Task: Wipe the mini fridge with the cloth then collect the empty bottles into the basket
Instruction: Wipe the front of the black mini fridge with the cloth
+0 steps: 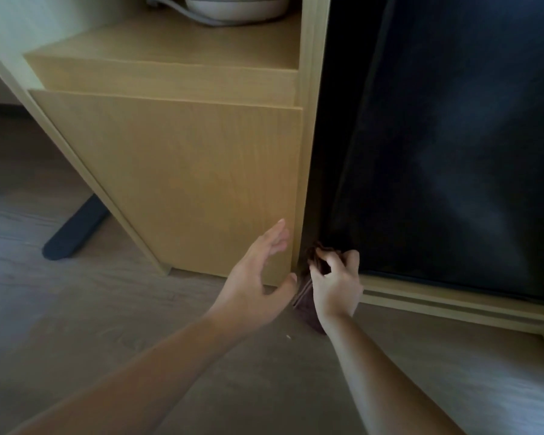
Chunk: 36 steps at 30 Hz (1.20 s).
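The dark brown cloth (310,312) sits at the lower left corner of the mini fridge (453,152), bunched in the right hand (335,287); the fingers of that hand are curled and clamped on the upper folds, while a loose tail hangs below the wrist toward the floor (76,309). The left hand (258,277) is beside it, fingers straight and slightly apart, thumb spread, holding nothing; it is just at the lower right corner of the wooden cabinet panel (186,183), though whether it touches the wood I cannot tell.

The cloth looks soft, light and limp; it will likely fold and trail wherever it is not held, so a full-palm bunch near its middle should serve better than a pinch at one edge; the fridge's dark glossy face is probably smooth and lets the cloth slide easily.

As to containers: the open shelf (170,48) above the panel holds a white round appliance (236,7) with a grey cord (170,7); the fridge's inside is not visible; no bottles or basket are in view, so the wiping step seems to be the one in hand.
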{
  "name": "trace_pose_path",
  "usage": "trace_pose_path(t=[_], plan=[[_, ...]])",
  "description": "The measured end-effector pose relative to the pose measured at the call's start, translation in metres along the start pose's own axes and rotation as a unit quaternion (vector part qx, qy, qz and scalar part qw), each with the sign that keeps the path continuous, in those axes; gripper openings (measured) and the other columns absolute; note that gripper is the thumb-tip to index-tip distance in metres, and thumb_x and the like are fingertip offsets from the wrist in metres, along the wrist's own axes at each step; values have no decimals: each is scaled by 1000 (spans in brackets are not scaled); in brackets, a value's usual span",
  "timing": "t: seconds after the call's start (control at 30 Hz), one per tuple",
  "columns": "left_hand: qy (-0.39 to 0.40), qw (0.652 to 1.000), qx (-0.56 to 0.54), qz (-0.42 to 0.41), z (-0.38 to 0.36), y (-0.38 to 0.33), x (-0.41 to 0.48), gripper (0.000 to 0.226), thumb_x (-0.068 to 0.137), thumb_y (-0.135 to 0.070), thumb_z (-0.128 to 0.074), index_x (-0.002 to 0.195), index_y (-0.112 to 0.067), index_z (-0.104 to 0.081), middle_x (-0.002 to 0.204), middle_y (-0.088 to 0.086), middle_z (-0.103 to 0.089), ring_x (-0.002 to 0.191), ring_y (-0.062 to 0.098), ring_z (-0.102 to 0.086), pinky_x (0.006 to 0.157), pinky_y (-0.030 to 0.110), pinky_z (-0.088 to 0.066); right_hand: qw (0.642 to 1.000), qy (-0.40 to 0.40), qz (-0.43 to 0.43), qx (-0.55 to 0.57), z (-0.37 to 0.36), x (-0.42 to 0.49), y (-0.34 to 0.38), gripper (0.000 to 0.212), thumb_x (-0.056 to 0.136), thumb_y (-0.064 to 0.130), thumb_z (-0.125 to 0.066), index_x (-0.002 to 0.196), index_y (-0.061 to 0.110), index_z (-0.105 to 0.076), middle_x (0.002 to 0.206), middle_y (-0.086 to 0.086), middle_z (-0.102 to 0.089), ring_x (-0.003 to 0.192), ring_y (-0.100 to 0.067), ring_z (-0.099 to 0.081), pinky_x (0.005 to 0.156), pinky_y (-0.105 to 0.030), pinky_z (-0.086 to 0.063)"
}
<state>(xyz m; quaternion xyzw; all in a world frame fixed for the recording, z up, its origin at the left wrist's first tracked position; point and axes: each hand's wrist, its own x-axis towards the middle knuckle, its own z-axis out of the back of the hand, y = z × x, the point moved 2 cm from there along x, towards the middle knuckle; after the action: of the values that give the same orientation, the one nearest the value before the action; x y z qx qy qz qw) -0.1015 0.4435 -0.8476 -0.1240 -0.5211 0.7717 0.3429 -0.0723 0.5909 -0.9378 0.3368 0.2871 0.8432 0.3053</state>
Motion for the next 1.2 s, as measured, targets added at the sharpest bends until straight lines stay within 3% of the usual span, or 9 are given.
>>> trace_pose_path(t=[0.27, 0.47, 0.6, 0.7, 0.77, 0.97, 1.07, 1.13, 1.2], plan=[[9, 1000, -22, 21, -15, -8, 5, 72, 83, -12, -57, 135, -45, -20, 134, -23, -39, 124, -9, -36, 102, 11, -28, 997, 56, 20, -39, 15, 2, -17, 19, 71, 17, -78, 88, 13, -72, 95, -13, -58, 60, -30, -60, 51, -31, -47], [48, 998, -14, 43, -47, -6, 19, 75, 83, -17, -58, 130, -55, -13, 139, -20, -33, 129, -6, -30, 103, 14, -24, 999, 10, 10, -42, 62, 15, -63, 20, 67, 13, -79, 85, 12, -70, 93, -12, -57, 63, -27, -59, 56, -27, -44], [68, 994, 5, 80, -72, 4, 33, 84, 82, -21, -58, 142, -42, -3, 149, -15, -20, 132, -4, -22, 99, 7, -19, 997, -9, -65, -52, 103, 28, -109, 17, 71, 14, -76, 87, 14, -69, 100, -9, -54, 72, -27, -59, 64, -28, -43], [54, 993, 23, 104, -89, 11, 43, 92, 84, -22, -59, 142, -40, 10, 153, -8, -9, 135, 4, -17, 110, 29, -24, 989, -35, -145, -20, 135, 36, -143, 15, 74, 14, -73, 88, 15, -69, 103, -3, -52, 82, -22, -57, 70, -25, -37], [44, 992, 51, 108, -96, 13, 46, 98, 84, -25, -60, 137, -44, 20, 154, -6, -6, 136, 11, -19, 105, 40, -36, 981, -69, -179, -1, 154, 40, -160, 17, 73, 11, -73, 89, 13, -69, 102, -6, -55, 86, -22, -57, 73, -24, -37], [23, 990, 117, 77, -99, 17, 48, 102, 83, -28, -63, 121, -52, 28, 153, -5, -8, 127, 16, -34, 81, 21, -44, 971, -96, -219, 29, 161, 40, -173, 17, 73, 13, -74, 89, 13, -69, 100, -6, -57, 81, -14, -52, 71, -20, -35], [16, 988, 138, 64, -100, 19, 48, 102, 82, -28, -63, 122, -50, 29, 152, -4, -10, 135, 18, -24, 93, 27, -39, 979, -55, -188, 50, 135, 35, -152, 15, 70, 16, -76, 83, 16, -69, 94, -1, -55, 76, -9, -49, 66, -17, -33], [19, 988, 138, 70, -100, 18, 48, 103, 82, -28, -63, 122, -53, 28, 152, -2, -12, 128, 11, -36, 87, 23, -42, 979, -33, -189, 71, 115, 30, -138, 14, 71, 17, -75, 83, 16, -68, 95, 1, -53, 74, -9, -50, 69, -19, -38], [24, 989, 128, 75, -100, 20, 49, 103, 82, -27, -63, 125, -54, 26, 152, -2, -14, 101, -19, -44, 70, 9, -41, 966, -40, -230, 107, 106, 27, -133, 13, 74, 19, -74, 85, 18, -67, 98, 4, -53, 73, -6, -50, 70, -21, -40]])
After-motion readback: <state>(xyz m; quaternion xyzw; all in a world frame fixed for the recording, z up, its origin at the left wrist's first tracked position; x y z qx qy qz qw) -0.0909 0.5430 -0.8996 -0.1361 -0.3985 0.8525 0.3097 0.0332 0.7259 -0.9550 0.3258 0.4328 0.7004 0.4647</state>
